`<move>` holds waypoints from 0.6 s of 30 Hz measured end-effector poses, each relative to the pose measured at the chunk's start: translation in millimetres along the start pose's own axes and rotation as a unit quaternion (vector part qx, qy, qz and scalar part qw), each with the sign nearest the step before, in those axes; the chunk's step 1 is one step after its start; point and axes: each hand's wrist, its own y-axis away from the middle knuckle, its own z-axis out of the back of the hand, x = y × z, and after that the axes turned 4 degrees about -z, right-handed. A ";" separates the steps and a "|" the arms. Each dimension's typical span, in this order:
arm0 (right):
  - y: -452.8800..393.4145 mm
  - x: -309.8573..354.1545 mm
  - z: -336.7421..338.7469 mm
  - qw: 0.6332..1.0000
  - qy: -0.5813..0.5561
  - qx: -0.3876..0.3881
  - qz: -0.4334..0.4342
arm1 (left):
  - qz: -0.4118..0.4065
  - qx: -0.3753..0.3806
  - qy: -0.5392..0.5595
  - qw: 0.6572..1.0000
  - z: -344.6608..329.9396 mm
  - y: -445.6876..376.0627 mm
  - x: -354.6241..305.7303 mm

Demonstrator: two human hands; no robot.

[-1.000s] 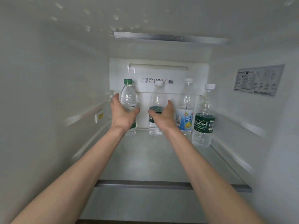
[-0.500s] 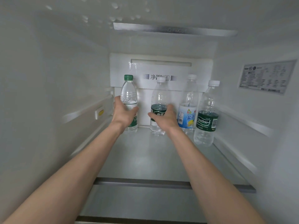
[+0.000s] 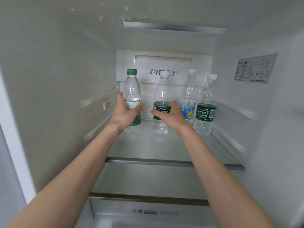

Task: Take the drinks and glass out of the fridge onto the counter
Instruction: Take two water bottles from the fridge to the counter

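Now you have a bottle in each hand, deep on the fridge shelf [image 3: 172, 145].

Your left hand [image 3: 125, 115] wraps the green-capped bottle [image 3: 132, 96]; your right hand [image 3: 169, 116] curls round the white-capped bottle [image 3: 162, 102] at its dark label. Both look full, so expect weight, thin walls that give, and possibly slick, cold plastic; hold at the label. Compared with half a second ago, both bottles appear to have come slightly forward, while two more bottles [image 3: 204, 106] wait at right.

Four upright bottles [image 3: 204, 106] crowding the shelf's [image 3: 172, 145] back; open glass in front, side walls close.
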 end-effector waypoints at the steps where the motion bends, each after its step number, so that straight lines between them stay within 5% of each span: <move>1: 5.9 -2.4 1.3 1.000 -0.001 -0.005 0.008 | -0.005 0.002 0.002 1.000 1.3 4.5 -1.0; 18: 92.8 -7.6 17.3 0.989 -0.126 -0.066 0.052 | -0.058 -0.015 0.062 0.996 12.5 85.9 -35.3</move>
